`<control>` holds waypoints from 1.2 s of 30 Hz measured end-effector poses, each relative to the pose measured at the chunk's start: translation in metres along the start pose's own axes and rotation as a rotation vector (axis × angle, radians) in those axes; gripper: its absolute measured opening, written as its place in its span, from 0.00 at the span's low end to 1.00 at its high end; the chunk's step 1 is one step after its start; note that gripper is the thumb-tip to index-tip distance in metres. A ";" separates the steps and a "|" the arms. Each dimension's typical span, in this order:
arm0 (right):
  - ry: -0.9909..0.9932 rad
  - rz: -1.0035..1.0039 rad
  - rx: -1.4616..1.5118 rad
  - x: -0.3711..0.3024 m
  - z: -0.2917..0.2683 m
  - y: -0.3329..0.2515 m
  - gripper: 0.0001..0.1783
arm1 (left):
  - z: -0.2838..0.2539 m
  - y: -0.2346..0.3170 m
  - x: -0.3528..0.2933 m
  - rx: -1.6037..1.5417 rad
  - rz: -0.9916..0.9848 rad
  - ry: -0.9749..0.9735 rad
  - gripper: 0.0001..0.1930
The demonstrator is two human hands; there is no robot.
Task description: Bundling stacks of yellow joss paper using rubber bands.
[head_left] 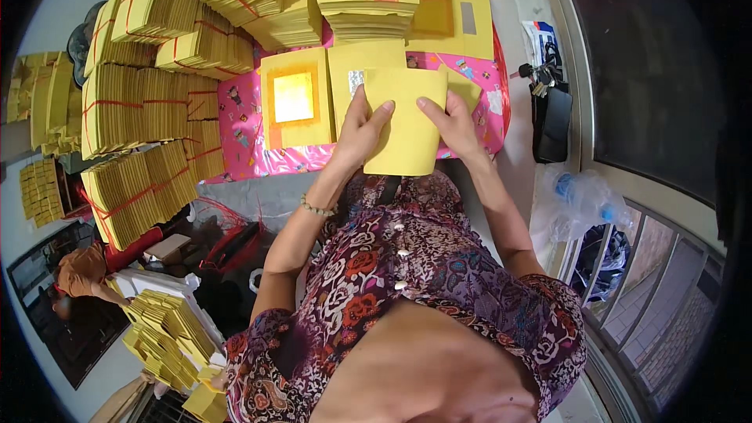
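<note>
Both my hands hold a piece of plain yellow joss paper [407, 129] upright over the near edge of a pink table. My left hand [363, 131] grips its left side, thumb on the face. Along the right side, my right hand [456, 124] pinches it the same way; whether it is one sheet or several, I cannot tell. Just behind lies more yellow paper [368, 55], with a strip of silver foil showing by my left fingers. Left of my hands lies a yellow sheet with a shiny gold square [294, 98].
Bundles of yellow paper [125, 110] tied with red string rise at the left. A tall stack [368, 8] stands at the back of the pink-covered table [274, 163]. Keys [540, 74] and a black phone [554, 125] lie on the right ledge. Another person [82, 270] works at lower left.
</note>
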State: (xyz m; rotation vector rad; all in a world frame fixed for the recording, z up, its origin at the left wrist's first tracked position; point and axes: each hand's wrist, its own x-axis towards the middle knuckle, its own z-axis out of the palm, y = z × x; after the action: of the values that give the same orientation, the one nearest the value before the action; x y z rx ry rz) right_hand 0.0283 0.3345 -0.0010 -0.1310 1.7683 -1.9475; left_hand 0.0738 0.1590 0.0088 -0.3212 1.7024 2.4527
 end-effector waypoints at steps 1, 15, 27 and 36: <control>-0.002 -0.012 0.000 -0.002 0.000 -0.001 0.15 | 0.003 0.003 -0.003 -0.012 0.017 0.000 0.22; 0.036 -0.098 0.028 -0.011 0.003 -0.004 0.15 | 0.010 0.006 -0.004 -0.108 -0.044 -0.001 0.21; 0.005 0.144 -0.061 -0.010 -0.008 0.013 0.18 | -0.005 -0.016 0.017 0.048 -0.065 -0.031 0.19; -0.110 0.209 -0.038 -0.024 -0.018 0.015 0.18 | 0.001 -0.019 0.016 0.133 -0.026 0.005 0.20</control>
State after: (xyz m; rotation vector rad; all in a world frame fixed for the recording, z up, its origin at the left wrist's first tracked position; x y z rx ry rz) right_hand 0.0464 0.3601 -0.0121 -0.0625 1.6768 -1.7262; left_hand 0.0623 0.1661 -0.0125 -0.3308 1.8406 2.3080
